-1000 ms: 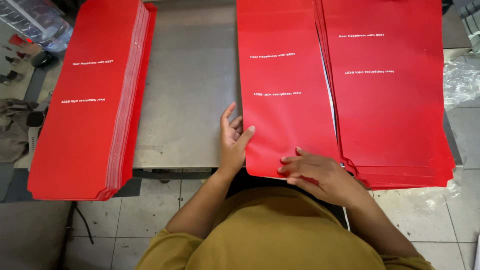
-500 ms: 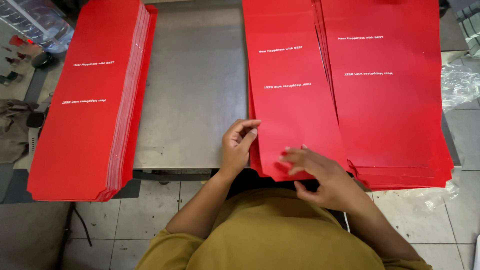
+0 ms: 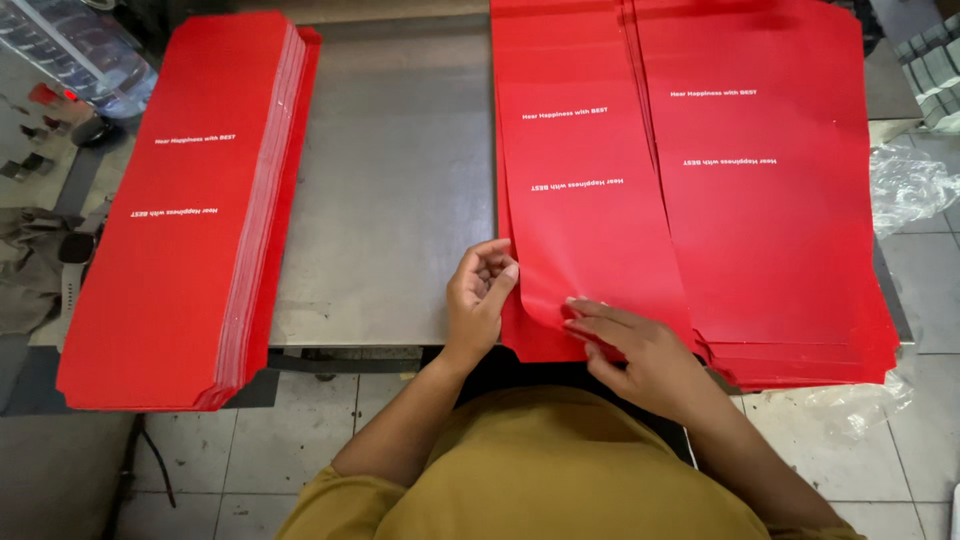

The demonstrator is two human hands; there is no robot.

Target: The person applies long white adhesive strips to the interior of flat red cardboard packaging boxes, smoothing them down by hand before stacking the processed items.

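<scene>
Since a second ago the top red sheet (image 3: 590, 200) has slid slightly to the right, and the left hand (image 3: 480, 295) has curled from flat and spread to pinching the sheet's left edge near its lower corner. The right hand (image 3: 625, 345) has shifted little; it lies flat on the sheet's near end, fingers extended, closed on nothing.

The table (image 3: 395, 180) is bare grey metal, with a tiled floor (image 3: 290, 450) below its near edge. A tall stack of red sheets (image 3: 185, 210) sits on the table's left side, well apart from the hands. A fanned pile of red sheets (image 3: 770, 180) covers the right side.

The top red sheet lies on that pile's left part. Its long axis runs away from the person, tilted slightly, with the near end toward the person's body.
</scene>
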